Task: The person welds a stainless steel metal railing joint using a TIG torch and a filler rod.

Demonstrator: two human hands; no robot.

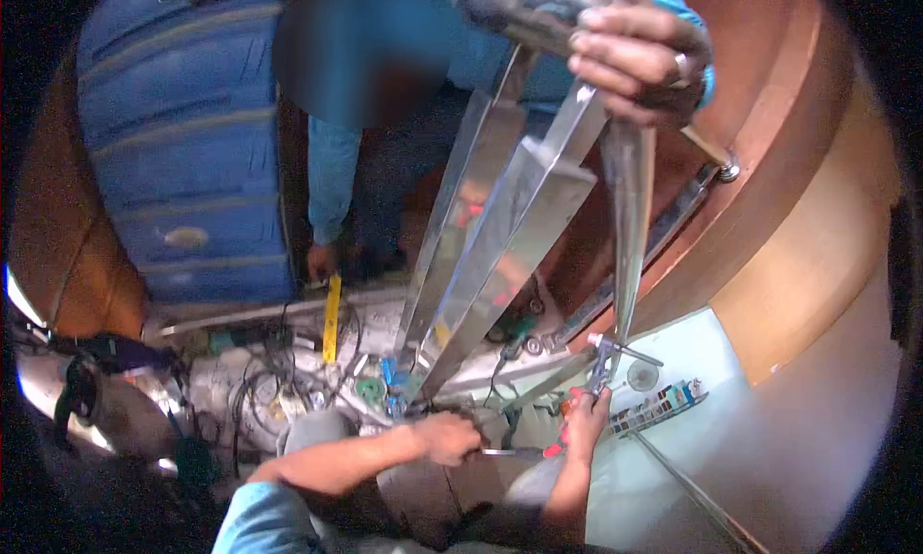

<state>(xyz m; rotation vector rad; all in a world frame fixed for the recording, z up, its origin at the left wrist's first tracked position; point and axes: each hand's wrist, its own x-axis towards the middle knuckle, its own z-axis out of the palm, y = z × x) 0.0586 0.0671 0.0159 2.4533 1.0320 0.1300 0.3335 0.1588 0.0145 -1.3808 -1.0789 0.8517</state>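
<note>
My left hand (449,439) is closed low in the middle, and a thin metal rod (510,451) sticks out of it to the right. Red parts (553,450) lie at the rod's far end, beside my right wrist. The fingers of my right hand (585,424) are wrapped round a red-handled tool (580,394). Above that hand is a metal tool head (602,366) with a pale cap and a dark bar; whether it joins the handle is unclear. Tall shiny metal posts (519,237) rise just beyond both hands.
A co-worker's hand (644,59) rests on the rounded metal top (538,11). Another person's hand (322,261) is by a yellow strip (332,320). Cables (260,390) and small tools litter the floor. A blue padded panel (183,150) stands left; a bit tray (659,410) lies right.
</note>
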